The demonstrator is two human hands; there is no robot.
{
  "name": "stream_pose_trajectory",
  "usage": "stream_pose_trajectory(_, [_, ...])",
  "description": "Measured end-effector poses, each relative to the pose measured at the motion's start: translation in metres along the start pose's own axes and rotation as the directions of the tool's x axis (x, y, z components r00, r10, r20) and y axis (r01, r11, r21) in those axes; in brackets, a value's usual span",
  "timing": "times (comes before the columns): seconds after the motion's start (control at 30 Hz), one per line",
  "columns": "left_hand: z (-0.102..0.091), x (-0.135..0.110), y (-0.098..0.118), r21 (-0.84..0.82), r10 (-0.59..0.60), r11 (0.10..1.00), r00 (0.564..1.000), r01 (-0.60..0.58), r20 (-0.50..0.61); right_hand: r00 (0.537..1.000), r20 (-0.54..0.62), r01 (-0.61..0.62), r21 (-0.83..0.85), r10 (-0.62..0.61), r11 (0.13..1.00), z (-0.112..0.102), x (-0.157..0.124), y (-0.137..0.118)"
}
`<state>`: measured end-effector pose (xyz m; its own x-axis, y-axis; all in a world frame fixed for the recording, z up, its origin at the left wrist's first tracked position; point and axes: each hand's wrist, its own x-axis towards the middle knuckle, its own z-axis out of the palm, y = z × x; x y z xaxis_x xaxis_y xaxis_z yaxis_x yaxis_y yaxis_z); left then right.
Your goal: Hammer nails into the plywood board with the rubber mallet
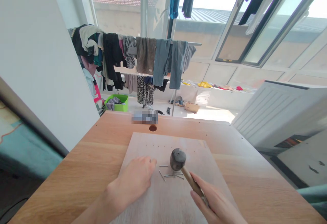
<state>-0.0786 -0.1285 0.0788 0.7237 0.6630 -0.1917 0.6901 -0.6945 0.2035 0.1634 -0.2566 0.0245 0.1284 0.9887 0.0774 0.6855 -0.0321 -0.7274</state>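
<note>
Head view: a wooden counter (pixel 87 162) with a pale board (pixel 163 203) lying flat on it, directly in front of the person.
Left hand (pixel 136 177): over the left part of the board, fingers curled inward, thumb side toward the nails; whether anything is pinched in it cannot be told.
Right hand (pixel 216 202): at the board's lower right, closed around the wooden handle of a hammer.
Hammer (pixel 178 159): dark, rounded head pointing up and to the left, handle slanting down into the grip; whether the head touches the board is unclear.
Nails (pixel 161 175): several loose on the board between the two hands, one lying crosswise, one slanted, the others bunched together just below the hammer head.
Board marks (pixel 158 146): a row of small dark dots across the far part; too small to tell whether holes or nail heads.
Counter's far side: a round hole (pixel 152 128) beyond the board, and a pixelated patch (pixel 144 117) near the edge.
Beyond the counter: laundry (pixel 145 55) hanging on a rack, a bright green basket (pixel 125 106) with cloth inside, and a cardboard box (pixel 192 107) on the floor.
Sides: a white panel (pixel 43 57) at left, a white ribbed panel (pixel 276 104) at right.
</note>
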Motion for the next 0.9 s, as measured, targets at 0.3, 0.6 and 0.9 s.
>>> stream_pose_trajectory(0.3, [-0.002,-0.004,0.001,0.085,0.005,0.996,1.0,-0.005,0.007,0.98,0.158,0.129,-0.057,-0.119,0.99,0.021,0.019,-0.019])
stream_pose_trajectory(0.6, [0.004,-0.001,-0.013,-0.007,0.015,1.0,0.998,-0.015,-0.057,0.972,0.208,0.119,-0.035,-0.109,0.992,-0.002,0.0,-0.006])
stream_pose_trajectory(0.9, [-0.006,0.02,-0.056,-0.406,-0.152,0.91,0.977,0.078,-0.152,0.912,0.406,0.063,0.006,-0.06,0.998,0.023,0.005,-0.039])
